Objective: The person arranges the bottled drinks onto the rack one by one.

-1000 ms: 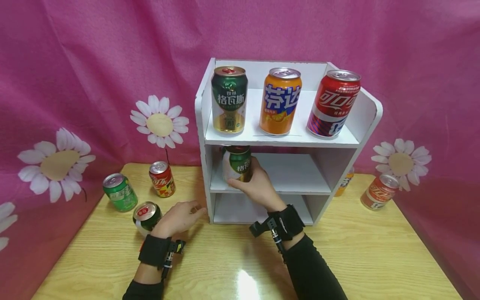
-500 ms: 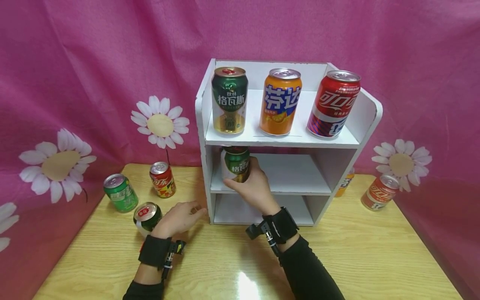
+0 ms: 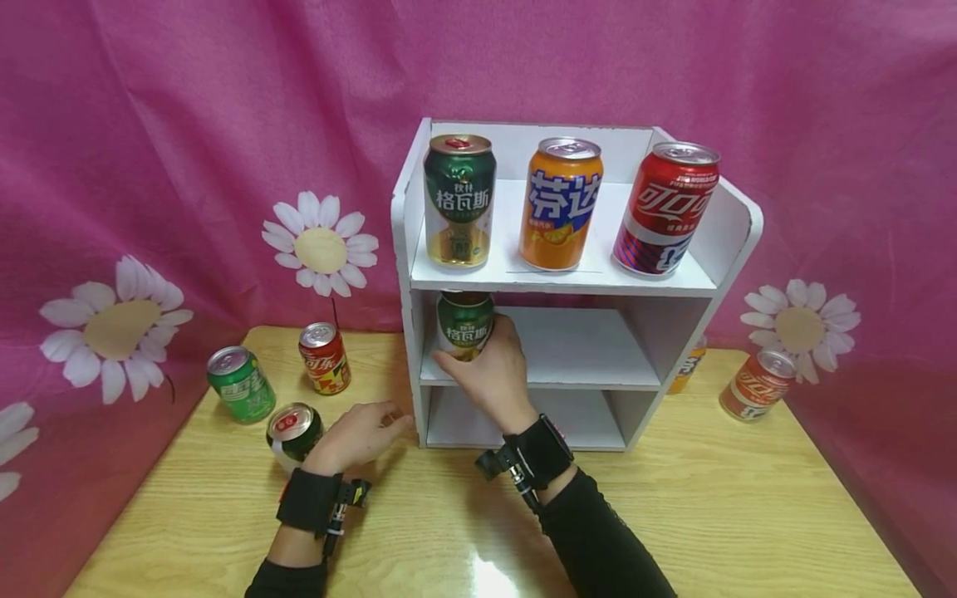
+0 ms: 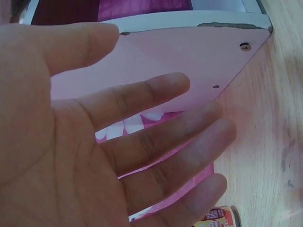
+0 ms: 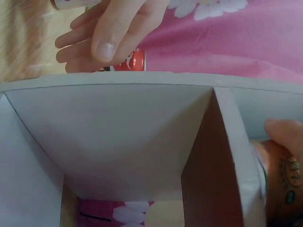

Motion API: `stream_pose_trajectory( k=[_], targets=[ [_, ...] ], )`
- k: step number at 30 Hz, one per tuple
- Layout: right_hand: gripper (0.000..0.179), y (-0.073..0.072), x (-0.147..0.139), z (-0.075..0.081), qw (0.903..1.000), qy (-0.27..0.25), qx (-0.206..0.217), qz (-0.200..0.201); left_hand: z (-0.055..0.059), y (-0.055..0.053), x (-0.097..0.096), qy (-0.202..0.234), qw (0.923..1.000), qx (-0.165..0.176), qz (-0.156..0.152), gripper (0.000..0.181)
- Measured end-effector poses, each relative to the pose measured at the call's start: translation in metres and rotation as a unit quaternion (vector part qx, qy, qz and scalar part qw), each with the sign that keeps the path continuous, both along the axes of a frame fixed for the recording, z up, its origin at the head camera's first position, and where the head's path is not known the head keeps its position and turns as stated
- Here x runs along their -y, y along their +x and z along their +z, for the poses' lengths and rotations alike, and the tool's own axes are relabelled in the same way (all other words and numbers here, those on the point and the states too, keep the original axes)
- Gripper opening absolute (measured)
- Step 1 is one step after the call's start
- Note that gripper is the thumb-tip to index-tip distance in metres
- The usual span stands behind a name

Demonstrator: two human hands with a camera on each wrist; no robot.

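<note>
In the head view, my right hand point(image 3: 489, 370) grips a green can point(image 3: 465, 320) with white lettering. The can stands upright at the left of the middle shelf, its top edge partly under the shelf above. From the right wrist, only the thumb point(image 5: 286, 135) and the gold lower part of that can point(image 5: 284, 184) show at the right edge. My left hand point(image 3: 362, 436) holds nothing. In the left wrist view its fingers point(image 4: 165, 90) spread loosely beside the side panel of the white shelf unit point(image 4: 142, 61). A dark green and white can point(image 3: 287, 440) stands near the left wrist.
On the top shelf stand a green-gold can point(image 3: 459, 203), an orange can point(image 3: 561, 208) and a red can point(image 3: 665, 212). A light green can point(image 3: 242, 386) and a red can point(image 3: 325, 359) are at the left. A brownish-red can point(image 3: 757, 386) and an orange bottle point(image 3: 686, 370) sit right.
My right hand has slid the green can a little left along the middle shelf and turned it, so its lettering faces forward more. The left hand stays in place.
</note>
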State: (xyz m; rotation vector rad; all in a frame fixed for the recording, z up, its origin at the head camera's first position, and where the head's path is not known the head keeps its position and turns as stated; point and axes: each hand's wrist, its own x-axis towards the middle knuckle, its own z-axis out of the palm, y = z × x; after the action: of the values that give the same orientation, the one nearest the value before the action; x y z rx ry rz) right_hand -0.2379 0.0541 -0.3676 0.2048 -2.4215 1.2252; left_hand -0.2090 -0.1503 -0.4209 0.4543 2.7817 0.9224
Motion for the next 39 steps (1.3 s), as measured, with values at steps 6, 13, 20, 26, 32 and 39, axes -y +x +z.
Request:
stream_pose_trajectory(
  k=[6, 13, 20, 26, 32, 39],
  targets=[
    [0.092, 0.002, -0.004, 0.001, 0.9996, -0.002, 0.019, 0.022, -0.001, 0.0, -0.002, -0.002, 1.0, -0.001, 0.0, 0.044],
    [0.088, -0.003, -0.02, 0.005, 0.987, -0.067, 0.066, 0.13, -0.001, -0.001, -0.001, -0.004, 1.0, 0.004, 0.003, 0.042],
    [0.077, -0.004, -0.03, 0.009, 0.9769, -0.075, 0.111, 0.167, -0.004, 0.0, -0.002, -0.005, 0.9999, 0.011, 0.002, 0.041],
    [0.068, -0.003, -0.03, 0.01, 0.9818, -0.049, 0.107, 0.149, -0.002, -0.001, -0.003, -0.006, 0.9999, 0.009, 0.005, 0.043],
    [0.07, -0.002, -0.026, 0.007, 0.9861, -0.04, 0.094, 0.13, -0.001, -0.001, -0.003, -0.007, 0.9999, 0.014, 0.007, 0.039],
    [0.072, 0.0, -0.018, 0.005, 0.9919, -0.032, 0.066, 0.103, -0.001, -0.001, -0.002, -0.002, 0.9999, 0.009, 0.005, 0.037]
  ],
)
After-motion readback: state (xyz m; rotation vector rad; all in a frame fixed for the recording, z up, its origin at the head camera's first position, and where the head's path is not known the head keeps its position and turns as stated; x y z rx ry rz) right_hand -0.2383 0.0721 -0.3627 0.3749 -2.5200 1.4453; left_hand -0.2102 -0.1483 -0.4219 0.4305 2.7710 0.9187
